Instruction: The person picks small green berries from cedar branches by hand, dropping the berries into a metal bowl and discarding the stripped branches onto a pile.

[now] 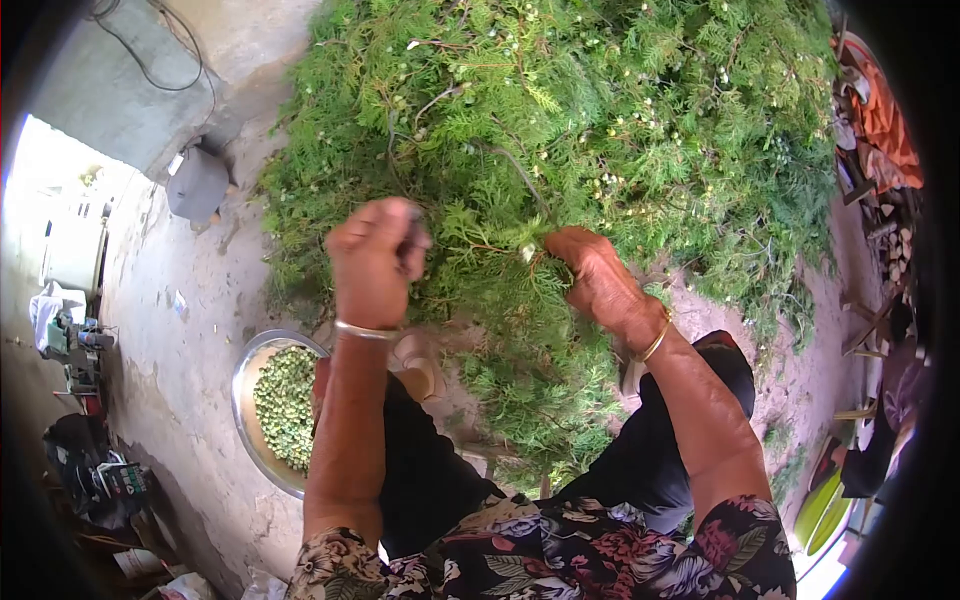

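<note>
My right hand (605,285) is closed, thumb and fingers pinching a leafy green arborvitae sprig (490,245) that carries a pale cone near the fingertips. To its left, my left hand (375,265) is curled into a fist and smeared by motion. A small dark object (410,245) shows at its fingers, too blurred to name. Both hands are held over a large heap of cut arborvitae branches (620,120) dotted with pale green cones. Beside my left forearm sits a round metal basin (243,400) holding many small green cones (290,405).
A grey object (197,185) stands on the concrete floor (165,310) at the left. Black bags (80,465) lie at lower left. Orange cloth (885,120) and stacked wood (895,250) line the right side. Loose branches (545,400) lie between my legs.
</note>
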A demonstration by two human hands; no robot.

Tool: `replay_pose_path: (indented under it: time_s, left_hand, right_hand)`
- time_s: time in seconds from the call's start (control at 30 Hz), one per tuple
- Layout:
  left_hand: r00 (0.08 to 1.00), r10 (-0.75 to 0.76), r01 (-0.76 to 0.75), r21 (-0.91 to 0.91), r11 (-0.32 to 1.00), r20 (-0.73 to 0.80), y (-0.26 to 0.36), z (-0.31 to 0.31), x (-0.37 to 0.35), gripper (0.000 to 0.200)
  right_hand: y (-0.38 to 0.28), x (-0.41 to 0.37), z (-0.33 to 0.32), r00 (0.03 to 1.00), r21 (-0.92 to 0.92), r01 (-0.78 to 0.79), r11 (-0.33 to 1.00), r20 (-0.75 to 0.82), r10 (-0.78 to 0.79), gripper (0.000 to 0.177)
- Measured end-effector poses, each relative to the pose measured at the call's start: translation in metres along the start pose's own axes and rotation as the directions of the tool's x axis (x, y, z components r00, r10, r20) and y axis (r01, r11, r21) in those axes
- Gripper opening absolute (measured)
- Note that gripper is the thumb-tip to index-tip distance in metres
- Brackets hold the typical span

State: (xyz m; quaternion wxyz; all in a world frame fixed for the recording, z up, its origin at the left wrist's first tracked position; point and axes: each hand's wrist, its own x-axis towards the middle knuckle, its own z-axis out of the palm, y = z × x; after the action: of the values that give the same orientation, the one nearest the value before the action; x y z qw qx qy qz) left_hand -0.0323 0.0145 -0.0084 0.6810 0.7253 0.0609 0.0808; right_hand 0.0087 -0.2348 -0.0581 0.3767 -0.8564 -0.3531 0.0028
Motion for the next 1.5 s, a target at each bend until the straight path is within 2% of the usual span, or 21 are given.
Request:
replay_pose_path:
  time_s: [0.07,0.13,0.23,0.27,0.33,0.37,0.4,0.43,0.47,0.53,0.57,0.67,0.87,0.93,0.97,1.03,1.07,1.2,1.27,1.4,1.5]
  left_hand:
    - [1.000,0.002,0.015,-0.551,0.834,0.030,0.000,-0.024,0.009,0.021]
    - [0.995,-0.050,0.090,-0.626,0.775,0.081,0.009,-0.026,0.008,0.017]
    - [0.985,-0.076,0.162,-0.678,0.717,0.155,0.013,-0.007,-0.010,0.015]
    - [0.985,-0.079,0.165,-0.678,0.717,0.156,0.011,-0.003,-0.016,0.015]
    - [0.978,0.004,0.070,-0.344,0.936,0.209,0.008,0.007,-0.027,0.017]
    - [0.978,0.002,0.072,-0.345,0.936,0.210,0.010,0.014,-0.033,0.017]
    - [0.984,0.020,0.005,-0.139,0.990,0.179,0.016,0.024,-0.039,0.018]
    - [0.987,0.047,-0.059,0.077,0.995,0.154,0.018,0.032,-0.041,0.019]
    - [0.987,0.047,-0.059,0.078,0.995,0.154,0.016,0.041,-0.042,0.019]
    - [0.921,0.382,-0.382,0.360,0.851,0.076,0.010,0.054,-0.042,0.024]
    - [0.934,0.353,-0.350,0.375,0.858,0.064,0.013,0.057,-0.042,0.025]
    - [0.942,0.330,-0.293,0.348,0.891,-0.052,0.005,0.063,-0.038,0.022]
    - [0.980,0.199,-0.199,0.301,0.933,0.034,0.031,0.042,-0.049,0.018]
    - [0.974,0.224,-0.224,-0.003,0.975,-0.040,0.054,0.028,-0.062,0.014]
    - [0.975,0.221,-0.221,-0.007,0.975,-0.030,0.063,0.024,-0.065,0.014]
    - [0.995,0.099,-0.090,-0.455,0.886,-0.004,0.075,0.018,-0.067,0.010]
    - [0.995,0.100,-0.094,-0.457,0.885,-0.011,0.071,0.021,-0.068,0.010]
    - [0.980,-0.176,0.196,-0.522,0.830,0.089,0.021,0.033,-0.083,0.011]
    - [0.915,-0.350,0.403,-0.506,0.763,0.203,0.005,0.041,-0.099,0.009]
    - [0.890,-0.432,0.454,-0.343,0.822,0.143,0.000,0.064,-0.110,0.009]
    - [0.941,-0.336,0.334,-0.244,0.910,0.035,0.005,0.081,-0.105,0.017]
  right_hand:
    - [0.001,-0.002,0.001,1.000,-0.028,0.000,1.000,-0.013,0.000,0.042]
    - [-0.005,0.000,-0.004,0.992,-0.011,-0.103,0.995,0.066,0.104,0.040]
    - [-0.006,-0.002,-0.003,0.998,-0.033,-0.053,0.998,0.023,0.054,0.040]
    - [-0.005,-0.001,-0.001,0.998,-0.031,-0.056,0.998,0.024,0.056,0.040]
    - [-0.003,0.000,0.000,0.995,-0.048,-0.077,0.996,0.054,0.079,0.042]
    - [-0.007,-0.001,0.000,0.995,-0.048,-0.079,0.996,0.056,0.081,0.042]
    - [-0.014,0.000,-0.001,0.999,-0.063,-0.048,0.997,-0.009,0.048,0.042]
    - [-0.018,0.001,-0.001,0.997,-0.079,-0.018,0.997,-0.075,0.012,0.042]
    - [-0.017,0.002,0.001,0.997,-0.079,-0.018,0.997,-0.076,0.012,0.042]
    - [-0.013,0.005,0.007,0.999,-0.144,-0.050,0.988,-0.026,0.046,0.038]
    - [-0.014,0.006,0.009,0.999,-0.142,-0.049,0.989,-0.024,0.046,0.038]
    - [-0.015,0.007,0.013,0.997,-0.236,-0.066,0.970,0.018,0.072,0.033]
    - [-0.006,0.008,0.015,0.995,-0.182,-0.096,0.979,-0.026,0.092,0.027]
    - [-0.001,0.009,0.012,0.992,-0.121,-0.118,0.986,-0.069,0.110,0.027]
    - [-0.001,0.007,0.011,0.990,-0.122,-0.128,0.984,-0.073,0.120,0.027]
    - [-0.004,0.009,0.007,0.985,-0.025,-0.160,0.987,-0.070,0.158,0.032]
    - [-0.005,0.010,0.006,0.986,-0.027,-0.155,0.988,-0.065,0.153,0.032]
    - [-0.013,0.012,-0.002,0.971,0.111,-0.216,0.970,-0.083,0.226,0.039]
    - [-0.011,0.012,-0.004,0.959,0.146,-0.269,0.952,-0.052,0.279,0.041]
    - [-0.015,0.009,-0.002,0.956,0.117,-0.225,0.967,-0.163,0.242,0.042]
    - [-0.014,0.007,0.000,0.959,0.075,-0.228,0.971,-0.154,0.237,0.044]
